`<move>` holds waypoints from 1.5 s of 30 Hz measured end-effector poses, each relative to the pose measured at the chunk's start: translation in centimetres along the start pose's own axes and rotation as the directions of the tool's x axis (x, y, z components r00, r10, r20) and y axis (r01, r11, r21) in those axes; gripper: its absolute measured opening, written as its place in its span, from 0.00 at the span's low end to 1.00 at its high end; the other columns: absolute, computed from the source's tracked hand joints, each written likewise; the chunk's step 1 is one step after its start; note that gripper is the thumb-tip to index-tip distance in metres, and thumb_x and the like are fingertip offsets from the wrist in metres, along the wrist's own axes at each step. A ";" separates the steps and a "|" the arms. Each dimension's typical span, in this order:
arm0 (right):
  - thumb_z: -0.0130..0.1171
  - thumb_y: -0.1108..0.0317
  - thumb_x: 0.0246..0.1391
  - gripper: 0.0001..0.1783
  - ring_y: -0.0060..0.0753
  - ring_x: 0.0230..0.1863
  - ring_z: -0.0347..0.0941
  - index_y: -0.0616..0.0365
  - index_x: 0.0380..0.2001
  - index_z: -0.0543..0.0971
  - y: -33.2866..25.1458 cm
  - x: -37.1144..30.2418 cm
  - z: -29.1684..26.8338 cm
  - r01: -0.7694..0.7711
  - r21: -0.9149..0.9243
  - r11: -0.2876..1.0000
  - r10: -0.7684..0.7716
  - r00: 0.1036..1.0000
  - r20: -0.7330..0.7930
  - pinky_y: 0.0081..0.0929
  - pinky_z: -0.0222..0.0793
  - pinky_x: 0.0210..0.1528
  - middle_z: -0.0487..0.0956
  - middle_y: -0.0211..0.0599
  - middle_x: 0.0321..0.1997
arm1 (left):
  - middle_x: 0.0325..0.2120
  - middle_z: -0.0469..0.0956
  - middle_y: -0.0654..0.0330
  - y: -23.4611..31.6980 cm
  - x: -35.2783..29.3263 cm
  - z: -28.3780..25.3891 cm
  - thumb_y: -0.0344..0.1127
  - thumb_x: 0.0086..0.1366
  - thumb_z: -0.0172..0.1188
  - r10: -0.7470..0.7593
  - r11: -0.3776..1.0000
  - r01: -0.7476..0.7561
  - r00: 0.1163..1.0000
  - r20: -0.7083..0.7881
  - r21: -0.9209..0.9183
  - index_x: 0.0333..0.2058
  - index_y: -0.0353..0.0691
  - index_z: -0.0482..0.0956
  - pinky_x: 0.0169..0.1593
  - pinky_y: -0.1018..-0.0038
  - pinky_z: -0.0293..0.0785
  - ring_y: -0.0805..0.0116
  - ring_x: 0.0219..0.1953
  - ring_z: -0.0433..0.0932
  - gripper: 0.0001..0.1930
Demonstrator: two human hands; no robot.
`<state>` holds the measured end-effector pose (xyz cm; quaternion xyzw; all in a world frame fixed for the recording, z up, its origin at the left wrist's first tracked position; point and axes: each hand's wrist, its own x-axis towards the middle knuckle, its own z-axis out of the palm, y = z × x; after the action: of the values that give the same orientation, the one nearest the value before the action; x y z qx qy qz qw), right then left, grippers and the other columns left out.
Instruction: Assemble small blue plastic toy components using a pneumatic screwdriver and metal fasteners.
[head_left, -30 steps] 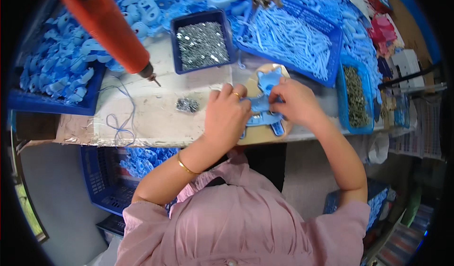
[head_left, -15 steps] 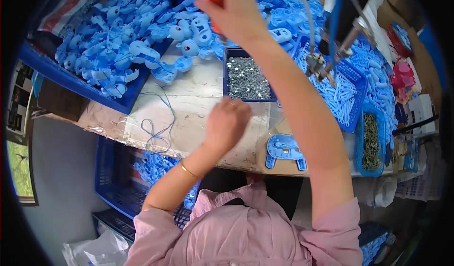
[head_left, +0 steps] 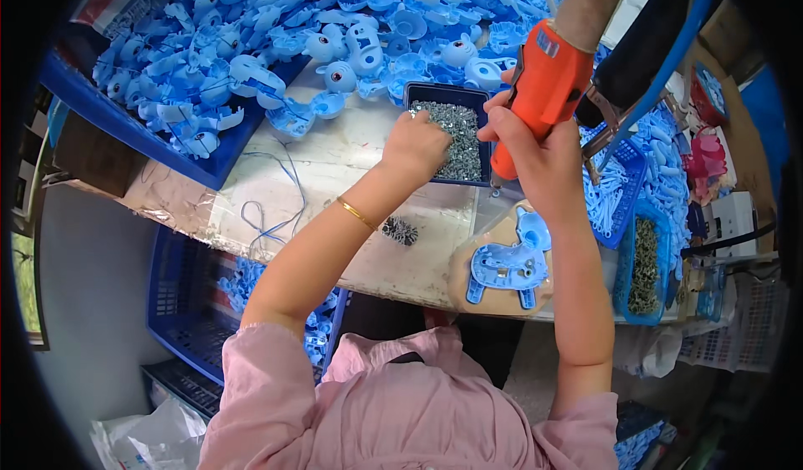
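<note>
Above the pale desk (head_left: 343, 160), the right hand (head_left: 548, 156), grip clamped round an orange plastic power driver (head_left: 544, 81); at a dark-blue rectangular tray (head_left: 447, 90), the left hand (head_left: 412, 148), grip not discernible; near the desk's front edge, a light-blue plastic animal-shaped shell (head_left: 504, 263).

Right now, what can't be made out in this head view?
All in the head view:
Left hand: curled fingers; whether they pinch anything is hidden.
Silver fasteners: too small to tell head shape.
Strip basket: partly behind the right hand.
Lower blue crate: partly covered by the left forearm.
</note>
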<state>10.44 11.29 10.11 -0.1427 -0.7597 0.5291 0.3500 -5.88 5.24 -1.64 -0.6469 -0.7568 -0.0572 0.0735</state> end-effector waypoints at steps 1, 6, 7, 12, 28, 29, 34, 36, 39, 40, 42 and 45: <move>0.59 0.72 0.60 0.19 0.29 0.40 0.80 0.65 0.53 0.70 0.1 -0.1 -0.2 -0.002 0.003 1.000 0.002 1.000 -0.001 0.29 0.76 0.47 0.79 0.36 0.42 | 0.29 0.80 0.67 -0.1 -0.3 0.1 0.42 0.56 0.65 0.006 1.000 -0.007 0.996 -0.085 -0.011 0.28 0.48 0.82 0.42 0.64 0.71 0.63 0.42 0.75 0.06; 0.57 0.72 0.62 0.20 0.26 0.38 0.79 0.63 0.55 0.68 0.5 -0.4 -1.1 0.027 -0.138 0.990 -0.016 0.997 0.077 0.27 0.74 0.47 0.79 0.35 0.37 | 0.26 0.79 0.66 0.4 -2.1 -0.9 0.39 0.60 0.62 0.129 0.982 -0.159 0.960 -0.249 -0.104 0.28 0.48 0.81 0.39 0.66 0.71 0.62 0.37 0.74 0.05; 0.57 0.72 0.62 0.20 0.26 0.38 0.79 0.63 0.55 0.68 0.4 -0.6 -1.1 0.018 -0.141 0.990 -0.008 0.997 0.070 0.27 0.74 0.47 0.79 0.35 0.37 | 0.26 0.78 0.66 1.1 -2.7 -1.4 0.39 0.60 0.63 0.174 0.962 -0.226 0.938 -0.300 -0.151 0.29 0.48 0.81 0.39 0.67 0.70 0.61 0.35 0.74 0.04; 0.55 0.68 0.57 0.21 0.20 0.24 0.69 0.67 0.51 0.68 -1.5 -2.6 -0.4 -0.020 0.141 0.990 0.021 1.000 -0.006 0.20 0.67 0.32 0.75 0.32 0.23 | 0.26 0.74 0.70 5.0 -5.7 -2.4 0.41 0.59 0.64 0.197 0.877 -0.317 0.922 -0.333 -0.361 0.32 0.50 0.81 0.39 0.68 0.69 0.65 0.35 0.73 0.05; 0.53 0.70 0.53 0.17 0.22 0.18 0.67 0.67 0.45 0.70 -0.8 -4.7 -1.0 -0.010 0.268 0.963 0.016 1.000 -0.022 0.26 0.70 0.29 0.72 0.32 0.18 | 0.30 0.77 0.64 8.3 -7.7 -2.7 0.35 0.60 0.64 0.157 0.750 -0.319 0.937 -0.312 -0.579 0.34 0.43 0.80 0.41 0.65 0.70 0.60 0.37 0.75 0.06; 0.53 0.70 0.53 0.17 0.22 0.18 0.67 0.67 0.45 0.70 -0.8 -4.9 -1.0 -0.014 0.268 0.963 0.021 1.000 -0.022 0.26 0.70 0.29 0.72 0.32 0.18 | 0.32 0.78 0.63 8.4 -7.8 -2.7 0.37 0.59 0.65 0.174 0.763 -0.312 0.943 -0.285 -0.565 0.37 0.42 0.79 0.42 0.65 0.70 0.59 0.38 0.76 0.09; 0.53 0.74 0.52 0.13 0.20 0.16 0.64 0.67 0.41 0.71 0.3 -6.6 -1.3 -0.096 0.154 0.983 0.101 0.994 -0.030 0.25 0.67 0.26 0.70 0.31 0.17 | 0.35 0.79 0.59 8.4 -8.8 -2.9 0.45 0.55 0.69 0.143 0.804 -0.259 0.958 -0.249 -0.535 0.46 0.42 0.77 0.46 0.65 0.71 0.57 0.42 0.76 0.23; 0.53 0.75 0.52 0.12 0.20 0.16 0.63 0.67 0.41 0.71 1.2 -7.6 -1.2 -0.119 0.222 0.968 0.133 0.990 -0.049 0.24 0.66 0.25 0.69 0.30 0.17 | 0.41 0.79 0.57 8.6 -9.1 -3.0 0.51 0.48 0.72 0.125 0.825 -0.204 0.975 -0.182 -0.527 0.51 0.41 0.74 0.49 0.65 0.71 0.57 0.45 0.75 0.33; 0.53 0.75 0.52 0.12 0.19 0.16 0.63 0.67 0.40 0.71 2.1 -8.1 -1.3 -0.127 0.275 0.953 0.152 0.986 -0.071 0.23 0.63 0.23 0.69 0.30 0.17 | 0.46 0.77 0.58 9.1 -9.3 -3.0 0.54 0.45 0.73 0.148 0.836 -0.195 0.980 -0.132 -0.514 0.50 0.40 0.74 0.50 0.65 0.71 0.58 0.48 0.74 0.36; 0.53 0.76 0.52 0.11 0.19 0.16 0.62 0.67 0.40 0.71 2.3 -8.2 -1.3 -0.114 0.264 0.958 0.137 0.988 -0.071 0.22 0.62 0.21 0.69 0.30 0.17 | 0.46 0.77 0.58 9.3 -9.3 -2.9 0.54 0.45 0.73 0.147 0.835 -0.194 0.981 -0.130 -0.516 0.50 0.40 0.74 0.50 0.65 0.71 0.58 0.48 0.74 0.36; 0.53 0.76 0.52 0.10 0.19 0.16 0.62 0.66 0.39 0.71 2.5 -8.4 -0.9 -0.131 0.293 0.947 0.153 0.987 -0.055 0.22 0.61 0.20 0.69 0.30 0.17 | 0.48 0.76 0.59 9.5 -9.4 -2.6 0.55 0.45 0.73 0.155 0.845 -0.180 0.984 -0.090 -0.504 0.50 0.39 0.75 0.50 0.66 0.71 0.60 0.49 0.74 0.37; 0.53 0.77 0.52 0.08 0.19 0.16 0.63 0.65 0.36 0.70 2.9 -8.9 -0.7 -0.149 0.307 0.940 0.175 0.983 -0.061 0.20 0.60 0.19 0.70 0.31 0.18 | 0.48 0.76 0.60 9.6 -9.7 -1.9 0.55 0.45 0.73 0.160 0.848 -0.193 0.981 -0.108 -0.494 0.49 0.39 0.76 0.50 0.66 0.72 0.61 0.48 0.74 0.36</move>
<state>16.82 7.70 4.23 -0.1729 -0.6400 0.6588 0.3556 5.13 -3.00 -1.62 -0.7084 -0.6504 -0.2655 -0.0686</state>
